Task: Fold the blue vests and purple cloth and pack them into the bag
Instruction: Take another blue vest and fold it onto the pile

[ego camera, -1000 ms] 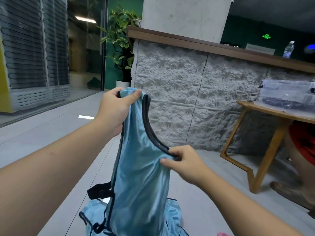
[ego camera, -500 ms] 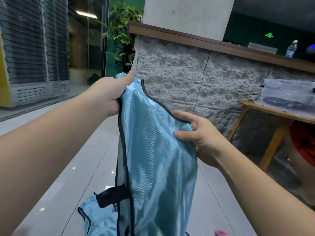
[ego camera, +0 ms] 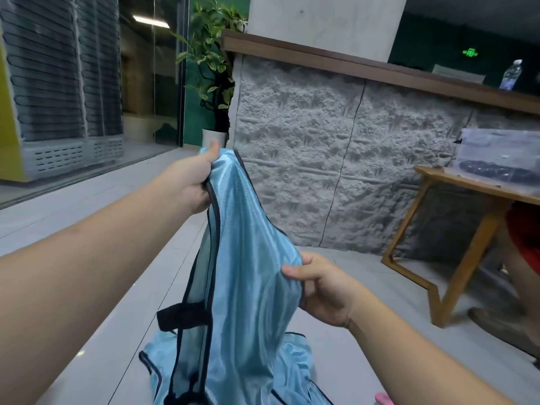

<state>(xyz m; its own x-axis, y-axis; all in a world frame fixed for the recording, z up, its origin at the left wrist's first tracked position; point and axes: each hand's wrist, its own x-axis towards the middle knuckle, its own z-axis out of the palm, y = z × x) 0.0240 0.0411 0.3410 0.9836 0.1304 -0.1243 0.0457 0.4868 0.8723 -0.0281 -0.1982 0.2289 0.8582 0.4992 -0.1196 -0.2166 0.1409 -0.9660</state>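
Shiny blue vest (ego camera: 248, 276) hangs in front of the person, its lower part pooled on the pale floor tiles (ego camera: 365, 346). The right hand (ego camera: 324, 290) pinches its side edge; farther out, the left hand (ego camera: 193, 182) grips its top strap. Beyond stand a wooden table (ego camera: 455, 229) and a grey stone-textured counter (ego camera: 336, 171).

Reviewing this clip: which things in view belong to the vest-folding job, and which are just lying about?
Job:
blue vest, held up
left hand, gripping its top
right hand, pinching its side edge

Lying about:
potted plant
wooden table
clear box on it
water bottle on the counter
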